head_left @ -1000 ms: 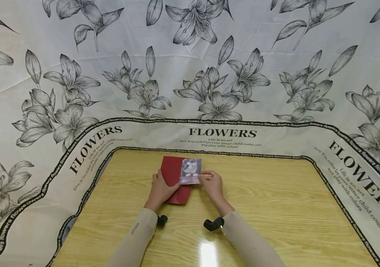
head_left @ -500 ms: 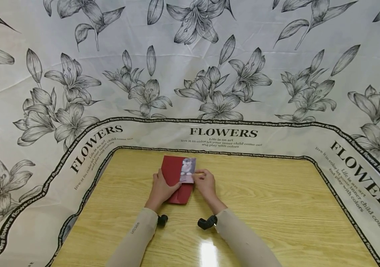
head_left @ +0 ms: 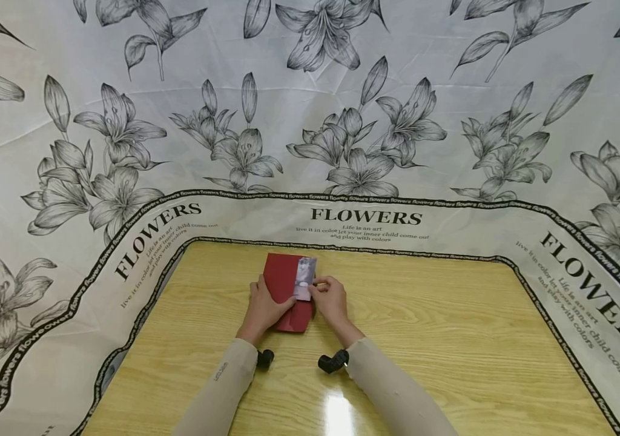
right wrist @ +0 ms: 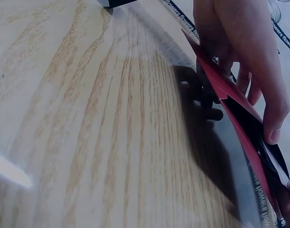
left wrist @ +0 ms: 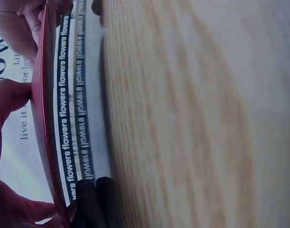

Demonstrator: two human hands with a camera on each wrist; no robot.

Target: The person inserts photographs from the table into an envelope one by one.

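A red paper envelope (head_left: pixel 281 275) is held above the table by my left hand (head_left: pixel 262 309), thumb on its near face and fingers around its left edge. My right hand (head_left: pixel 332 303) pinches the right edge of a small photo card (head_left: pixel 304 280) with a grey and pink picture. The card's left part is hidden inside the envelope and a narrow strip sticks out on the right. The left wrist view shows the envelope (left wrist: pixel 43 109) nearly edge-on. In the right wrist view its mouth gapes, dark inside, beside the left thumb (right wrist: pixel 274 133).
The wood-grain table (head_left: pixel 441 339) lies below both hands. A white cloth (head_left: pixel 364 227) with black flower prints and lettering rises behind it. Black wrist-worn devices, such as the right one (head_left: pixel 333 362), jut from the sleeves over the table.
My right hand has moved left with the photo card, and less of its picture shows beside the envelope. The left hand and the envelope have hardly moved.
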